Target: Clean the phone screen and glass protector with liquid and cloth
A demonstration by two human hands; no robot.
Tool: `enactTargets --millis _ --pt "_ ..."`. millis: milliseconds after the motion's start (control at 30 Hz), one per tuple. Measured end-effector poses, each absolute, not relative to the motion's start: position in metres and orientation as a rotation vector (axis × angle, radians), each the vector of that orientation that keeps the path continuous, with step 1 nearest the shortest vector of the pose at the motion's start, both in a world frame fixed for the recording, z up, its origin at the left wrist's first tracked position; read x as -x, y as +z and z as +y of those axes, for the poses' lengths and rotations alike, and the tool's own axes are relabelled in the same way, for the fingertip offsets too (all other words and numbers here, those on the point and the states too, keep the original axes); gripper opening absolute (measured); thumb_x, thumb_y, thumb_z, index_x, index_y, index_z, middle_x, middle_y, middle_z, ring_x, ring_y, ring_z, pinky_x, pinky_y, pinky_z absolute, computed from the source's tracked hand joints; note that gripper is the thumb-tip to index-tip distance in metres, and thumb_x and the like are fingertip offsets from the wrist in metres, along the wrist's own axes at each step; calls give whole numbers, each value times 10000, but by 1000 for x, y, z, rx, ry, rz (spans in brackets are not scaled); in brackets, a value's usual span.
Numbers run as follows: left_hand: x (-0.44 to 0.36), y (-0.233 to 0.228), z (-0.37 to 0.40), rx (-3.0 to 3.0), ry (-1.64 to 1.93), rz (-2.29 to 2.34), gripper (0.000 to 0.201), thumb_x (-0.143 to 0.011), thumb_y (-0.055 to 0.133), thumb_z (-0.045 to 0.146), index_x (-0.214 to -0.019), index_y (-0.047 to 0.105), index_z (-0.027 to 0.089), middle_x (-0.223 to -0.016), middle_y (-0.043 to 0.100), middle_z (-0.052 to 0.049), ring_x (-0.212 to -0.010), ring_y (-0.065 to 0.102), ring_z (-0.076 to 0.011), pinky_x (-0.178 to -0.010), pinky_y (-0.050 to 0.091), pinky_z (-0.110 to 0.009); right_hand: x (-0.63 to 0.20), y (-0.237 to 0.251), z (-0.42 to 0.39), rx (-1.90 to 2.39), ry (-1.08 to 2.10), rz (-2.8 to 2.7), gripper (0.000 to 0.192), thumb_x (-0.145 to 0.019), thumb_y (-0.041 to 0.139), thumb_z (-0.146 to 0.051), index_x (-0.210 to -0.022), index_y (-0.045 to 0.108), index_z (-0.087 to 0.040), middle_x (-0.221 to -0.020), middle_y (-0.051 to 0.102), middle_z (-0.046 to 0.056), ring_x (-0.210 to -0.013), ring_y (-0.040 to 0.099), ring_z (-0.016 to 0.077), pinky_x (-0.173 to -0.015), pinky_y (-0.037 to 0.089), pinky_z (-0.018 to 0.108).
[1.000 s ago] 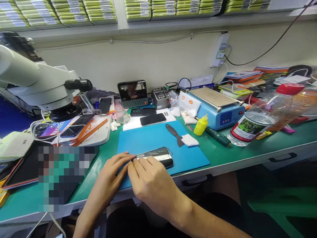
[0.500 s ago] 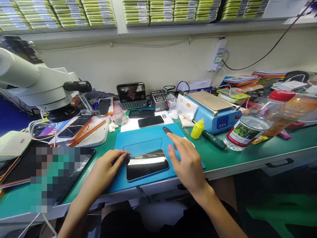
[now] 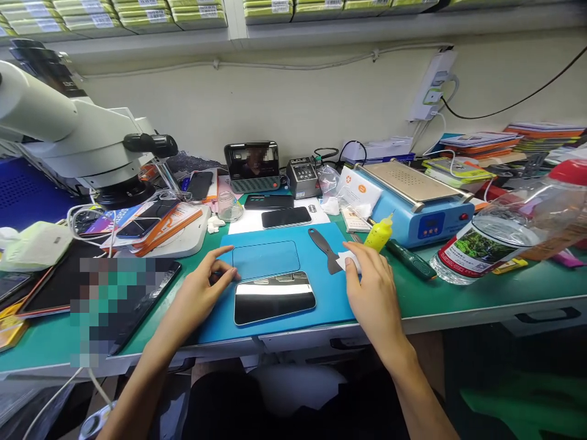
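Observation:
A clear glass screen protector with a black border (image 3: 266,260) lies on the blue mat (image 3: 275,335). My left hand (image 3: 204,284) is at its left end, index finger by the upper corner and thumb by the lower one, the fingers apart. Just below the glass is a phone (image 3: 275,298), its dark screen facing up with a bright reflection. My right hand (image 3: 373,284) pinches a small white wipe (image 3: 347,261) at the mat's right side. Beside the wipe lies a dark scraper (image 3: 321,241), its wide blade end close to my right fingers.
Behind the mat lies another phone (image 3: 287,217). To the right stand a yellow squeeze bottle (image 3: 380,232), a green-handled tool (image 3: 410,260), a blue heating plate (image 3: 426,223) and a water bottle (image 3: 481,250). A microscope (image 3: 92,140) and a dark tablet (image 3: 151,299) are on the left.
My right hand has moved right, from above the scraper to the white wipe. The glass, tilted before, now looks flat. The left fingers have spread along its end. The view has shifted.

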State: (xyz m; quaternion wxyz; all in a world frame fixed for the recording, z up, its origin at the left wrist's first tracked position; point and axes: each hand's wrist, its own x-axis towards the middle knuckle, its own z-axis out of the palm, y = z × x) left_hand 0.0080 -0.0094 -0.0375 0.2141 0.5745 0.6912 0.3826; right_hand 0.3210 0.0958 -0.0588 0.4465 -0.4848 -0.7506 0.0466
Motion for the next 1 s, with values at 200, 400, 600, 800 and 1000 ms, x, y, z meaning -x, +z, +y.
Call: enactTargets --millis 200,400,600,800,1000 --pt "-8 -41 -8 -1529 1130 1915 589 -1043 534 566 -1518 528 219 -1007 778 -31 -1088 732 -254 -1017 507 -389 -324 -58 96 1193 161 -1732 363 -1068 496 -313 -1383 641 -206 -1407 666 155 -1340 621 311 -1140 504 532" --pt "-7 -51 -10 -1506 1174 1831 690 -1003 614 596 -1575 464 240 -1097 777 -40 -1149 722 -258 -1063 501 -411 -353 -50 105 1268 127 -1512 561 -1050 523 -410 -1562 438 -201 -1533 450 214 -1300 624 303 -1043 591 515" --pt "-4 -60 -11 -1538 1141 1891 739 -976 640 588 -1618 450 277 -1162 759 -28 -1099 704 -251 -1063 488 -422 -375 -43 127 1397 202 -1585 745 -951 630 -551 -1559 469 -151 -1423 612 237 -1152 693 341 -862 621 489" --pt "-7 -55 -12 -1582 1146 1890 677 -975 672 560 -1592 510 335 -1047 757 3 -984 704 -227 -933 509 -363 -368 -41 134 1548 178 -1651 802 -913 624 -648 -1552 496 -182 -1292 739 213 -1024 715 384 -882 551 569" --pt "-12 -47 -16 -1560 1218 1999 529 -1005 630 549 -1473 634 303 -853 706 26 -849 658 -214 -864 488 -332 -360 -37 137 1533 154 -1629 654 -906 628 -627 -1368 620 -165 -1237 751 226 -1117 705 426 -946 544 605"
